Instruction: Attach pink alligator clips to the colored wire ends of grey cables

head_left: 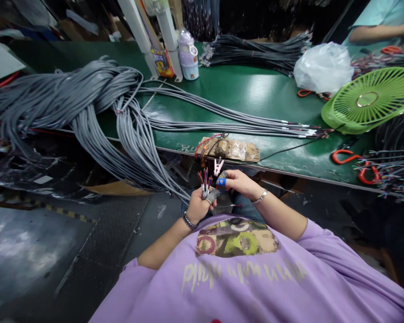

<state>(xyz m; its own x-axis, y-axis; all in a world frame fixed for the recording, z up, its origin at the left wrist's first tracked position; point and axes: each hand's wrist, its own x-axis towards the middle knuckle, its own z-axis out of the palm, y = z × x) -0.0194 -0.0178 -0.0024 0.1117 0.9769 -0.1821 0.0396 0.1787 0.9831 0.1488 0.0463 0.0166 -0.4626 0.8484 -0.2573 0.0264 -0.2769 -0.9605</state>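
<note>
My left hand is closed around the ends of several grey cables, whose stripped, coloured wire ends stick up above the fist. My right hand is just to the right, thumb and fingers pinched together, with blue tape on one finger. What lies in that pinch is too small to make out. Grey finger covers show on both hands. A pale pink clip stands right behind the right fingertips, at the table edge. The cables run down from a large bundle on the left.
On the green table are more grey cables, a taped cardboard piece, a green fan, a plastic bag, a bottle, black cables and orange hooks. A person's arm is at far right.
</note>
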